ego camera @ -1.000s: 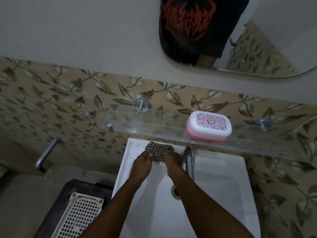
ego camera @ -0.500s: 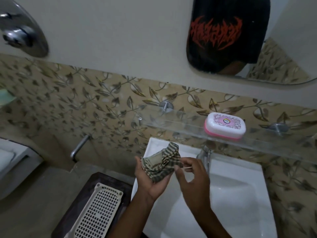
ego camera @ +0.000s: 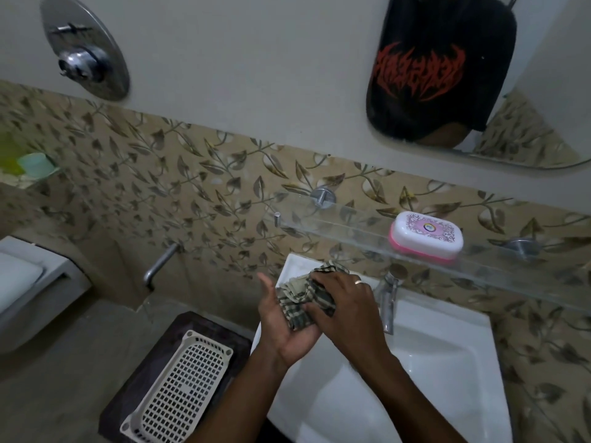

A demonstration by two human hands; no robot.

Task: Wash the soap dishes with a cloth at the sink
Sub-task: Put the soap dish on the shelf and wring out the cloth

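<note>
Right now your left hand (ego camera: 287,327) lies palm up over the rear left corner of the white sink (ego camera: 447,362), and the checked cloth (ego camera: 303,294) sits bunched in it. Your right hand (ego camera: 345,310) presses down on top, fingers curled over the fabric, so the cloth is clamped between both hands. A ring (ego camera: 359,282) shows on one right finger. The pink and white soap dish (ego camera: 426,235) rests closed on the glass shelf (ego camera: 351,238) above the metal tap (ego camera: 387,302), apart from your hands. The cloth looks damp, though the dim light makes that hard to tell. A white perforated tray (ego camera: 179,382) lies left of the sink.
</note>
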